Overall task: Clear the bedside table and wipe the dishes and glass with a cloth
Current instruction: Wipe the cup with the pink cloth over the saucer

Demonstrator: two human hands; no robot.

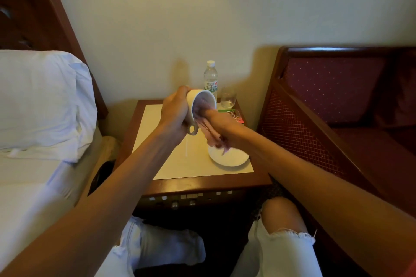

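Pillow (40, 101), white, on bed (27, 186) at far left, against dark wooden headboard (29, 7). Bedside table (198, 183), dark wood frame with pale inset top, between bed and armchair. Left hand (174, 114), raised above table, fingers wrapped tight round white cup (198, 105); cup tipped on its side, mouth facing right, handle hanging downward. Cloth (211, 135), pinkish, bunched, pushed into cup's mouth and trailing down toward saucer. Right hand (221, 122), clamped on cloth, fingertips buried in cup and hidden from sight. Saucer (229, 157), white, flat on table's pale top near front right corner, directly under hanging cloth; contact between the two blurred, not discernible. Water bottle (211, 78), clear plastic, white cap, upright at table's rear edge by wall. Glass (228, 98), clear, stemless, upright just right of bottle. Packets (234, 114), green and red, flat at table's right edge in front of glass. Armchair (337, 96), maroon dotted upholstery, wooden frame, at right.
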